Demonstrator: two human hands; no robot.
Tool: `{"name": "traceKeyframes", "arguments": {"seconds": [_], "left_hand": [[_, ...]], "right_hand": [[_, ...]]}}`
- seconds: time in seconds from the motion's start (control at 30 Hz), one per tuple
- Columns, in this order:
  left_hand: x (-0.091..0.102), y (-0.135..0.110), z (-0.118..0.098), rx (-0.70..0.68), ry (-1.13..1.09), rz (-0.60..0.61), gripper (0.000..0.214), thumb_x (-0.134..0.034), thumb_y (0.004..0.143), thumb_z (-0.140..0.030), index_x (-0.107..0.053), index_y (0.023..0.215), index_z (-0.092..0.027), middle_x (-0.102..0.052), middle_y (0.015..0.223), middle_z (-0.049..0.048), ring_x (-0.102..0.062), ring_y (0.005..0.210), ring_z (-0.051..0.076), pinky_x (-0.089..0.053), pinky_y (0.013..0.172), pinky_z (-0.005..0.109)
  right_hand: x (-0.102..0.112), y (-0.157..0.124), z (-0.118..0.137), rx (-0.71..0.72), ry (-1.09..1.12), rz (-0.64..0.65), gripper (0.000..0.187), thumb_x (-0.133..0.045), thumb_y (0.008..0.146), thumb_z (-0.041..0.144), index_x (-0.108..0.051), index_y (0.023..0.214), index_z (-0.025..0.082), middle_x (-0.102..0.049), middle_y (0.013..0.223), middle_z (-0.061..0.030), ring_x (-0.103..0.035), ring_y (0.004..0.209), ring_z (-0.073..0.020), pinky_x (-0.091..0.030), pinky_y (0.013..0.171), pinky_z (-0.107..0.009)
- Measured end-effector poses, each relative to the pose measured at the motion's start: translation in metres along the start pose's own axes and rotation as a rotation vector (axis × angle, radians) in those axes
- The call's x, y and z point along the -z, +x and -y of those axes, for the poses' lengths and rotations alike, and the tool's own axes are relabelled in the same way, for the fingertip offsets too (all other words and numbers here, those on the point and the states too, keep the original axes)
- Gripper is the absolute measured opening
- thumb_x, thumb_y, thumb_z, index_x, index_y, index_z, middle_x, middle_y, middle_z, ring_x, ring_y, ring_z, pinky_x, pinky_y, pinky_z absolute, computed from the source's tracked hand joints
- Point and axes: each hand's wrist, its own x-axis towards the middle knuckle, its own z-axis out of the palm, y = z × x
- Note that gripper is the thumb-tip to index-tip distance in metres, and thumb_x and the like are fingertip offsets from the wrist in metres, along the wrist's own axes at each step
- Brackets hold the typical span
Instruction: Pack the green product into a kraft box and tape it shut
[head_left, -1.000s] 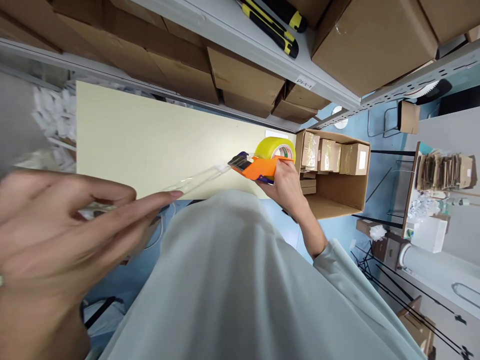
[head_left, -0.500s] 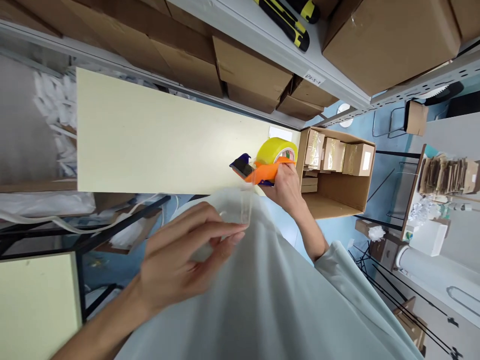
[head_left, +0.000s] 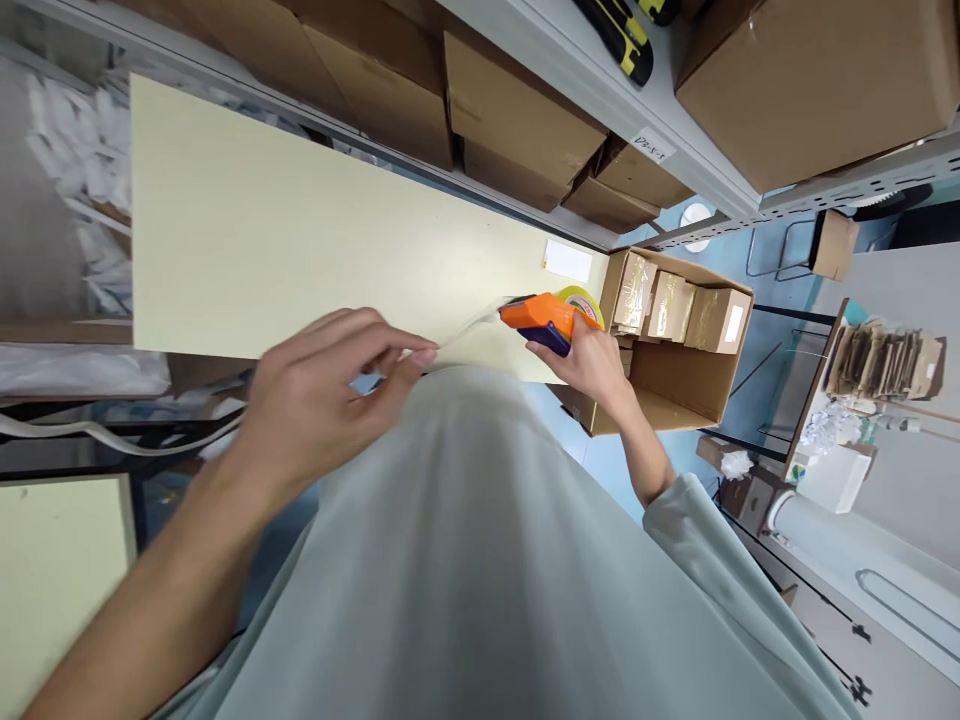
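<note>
My right hand [head_left: 589, 365] grips an orange and blue tape dispenser [head_left: 538, 312], which carries a roll of yellow-tinted packing tape [head_left: 582, 298]. From the dispenser's front a thin clear strip of tape [head_left: 474, 322] stretches leftward. My left hand [head_left: 330, 385] pinches the free end of that strip between thumb and forefinger. Both hands are above the near edge of a pale cream tabletop [head_left: 322, 230]. The dispenser has turned so that its roll is mostly hidden behind the orange body.
An open cardboard box [head_left: 675, 385] with several small taped boxes stands right of the tabletop. A white label [head_left: 568, 260] lies near that end. Behind runs a metal shelf [head_left: 600, 110] with cartons and a black-yellow utility knife [head_left: 619, 35].
My left hand has moved left and up, my right hand slightly right, and the tape between them is longer. The dispenser has rotated, hiding more of its roll.
</note>
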Motion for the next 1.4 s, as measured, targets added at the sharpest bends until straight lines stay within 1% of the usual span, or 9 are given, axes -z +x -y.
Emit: {"name": "traceKeyframes", "arguments": {"seconds": [0.13,0.27,0.4,0.6,0.73,0.83,1.03,1.17,1.4], "left_hand": [[-0.05,-0.006,0.013,0.124,0.039,0.093,0.03,-0.055,0.116,-0.033,-0.077,0.097,-0.026,-0.074,0.084,0.0016,-0.066,0.073,0.019,-0.05,0.069,0.034],[-0.104,-0.012,0.043,0.183,0.124,0.035,0.032,-0.05,0.114,-0.033,-0.077,0.099,-0.024,-0.074,0.091,0.0072,-0.066,0.077,0.024,-0.047,0.07,0.038],[-0.122,-0.018,0.056,0.259,0.13,-0.041,0.027,-0.053,0.111,-0.028,-0.076,0.1,-0.023,-0.076,0.098,0.0101,-0.066,0.078,0.025,-0.043,0.072,0.039],[-0.091,-0.026,0.064,0.427,-0.141,-0.204,0.018,-0.063,0.106,-0.033,-0.078,0.1,-0.024,-0.072,0.094,0.0061,-0.063,0.078,0.022,-0.041,0.074,0.037],[-0.065,-0.009,0.11,0.723,-0.602,-0.238,0.026,-0.081,0.092,-0.049,-0.081,0.101,-0.024,-0.057,0.072,-0.0015,-0.051,0.067,0.017,-0.039,0.068,0.033],[-0.045,0.002,0.137,0.829,-0.884,-0.213,0.04,-0.082,0.087,-0.056,-0.085,0.109,-0.023,-0.069,0.082,0.0028,-0.065,0.081,0.02,-0.05,0.076,0.032],[-0.013,0.005,0.152,0.729,-0.763,-0.155,0.052,-0.086,0.085,-0.052,-0.089,0.125,-0.021,-0.089,0.108,0.0101,-0.081,0.117,0.03,-0.062,0.106,0.042],[-0.001,0.007,0.159,0.667,-0.743,-0.089,0.053,-0.088,0.085,-0.053,-0.089,0.124,-0.017,-0.09,0.106,0.0131,-0.084,0.108,0.029,-0.066,0.098,0.041],[0.012,0.009,0.163,0.686,-0.81,-0.043,0.055,-0.093,0.084,-0.054,-0.089,0.127,-0.02,-0.085,0.103,0.0096,-0.073,0.081,0.018,-0.064,0.081,0.035]], "right_hand": [[0.0,0.026,0.005,-0.131,-0.092,0.148,0.07,-0.076,0.1,0.085,-0.07,0.124,0.02,-0.085,0.109,-0.0183,-0.085,0.099,-0.0426,-0.069,0.087,-0.052],[-0.012,0.054,0.032,-0.266,-0.136,0.265,0.054,-0.075,0.108,0.07,-0.074,0.122,0.019,-0.086,0.124,-0.0188,-0.084,0.119,-0.0405,-0.068,0.101,-0.048],[-0.048,0.087,0.055,-0.371,-0.135,0.258,0.05,-0.072,0.11,0.067,-0.077,0.118,0.018,-0.086,0.127,-0.0194,-0.083,0.126,-0.0392,-0.066,0.108,-0.046],[-0.064,0.133,0.047,-0.539,-0.152,0.163,0.042,-0.07,0.114,0.056,-0.078,0.115,0.015,-0.084,0.13,-0.0229,-0.081,0.128,-0.0398,-0.065,0.111,-0.05],[-0.054,0.117,0.047,-0.377,-0.101,0.054,0.063,-0.072,0.108,0.074,-0.07,0.126,0.014,-0.082,0.121,-0.0236,-0.081,0.123,-0.0442,-0.068,0.106,-0.056],[-0.056,0.093,0.054,-0.317,-0.038,-0.007,0.082,-0.067,0.103,0.089,-0.065,0.134,0.013,-0.081,0.114,-0.023,-0.082,0.113,-0.0456,-0.069,0.099,-0.058],[-0.085,0.067,0.059,-0.344,-0.08,0.045,0.082,-0.062,0.107,0.087,-0.063,0.142,0.013,-0.081,0.122,-0.0237,-0.082,0.113,-0.0438,-0.069,0.095,-0.053],[-0.126,0.067,0.047,-0.36,-0.214,0.174,0.077,-0.069,0.112,0.069,-0.059,0.154,0.005,-0.083,0.122,-0.0262,-0.081,0.118,-0.0433,-0.066,0.098,-0.048],[-0.193,0.069,0.025,-0.307,-0.272,0.307,0.065,-0.071,0.113,0.053,-0.063,0.153,0.003,-0.083,0.134,-0.0269,-0.074,0.134,-0.0386,-0.048,0.131,-0.047]]}}
